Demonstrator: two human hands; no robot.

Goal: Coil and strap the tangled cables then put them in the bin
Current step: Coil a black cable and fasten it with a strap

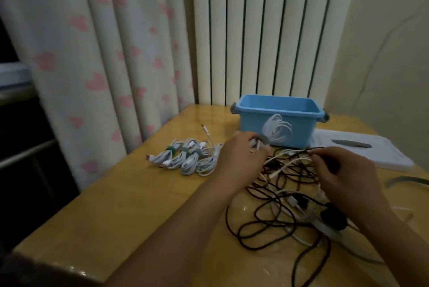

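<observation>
Head view: wooden table (120, 205).
Left hand (241, 159): fingers curled round a white coiled cable (277, 131), before the blue bin (278, 119).
Right hand (343, 170): pinching the dark tangled cables (278, 212).
Strapped white coils (185, 159): left of both hands.

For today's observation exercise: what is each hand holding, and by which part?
The left hand holds a white cable at its strapped end. The right hand pinches a dark cable mid-length.

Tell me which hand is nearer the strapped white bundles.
Left. The left hand sits just right of the strapped white bundles, nearly touching them. The right hand is farther right, over the tangled cables.
</observation>
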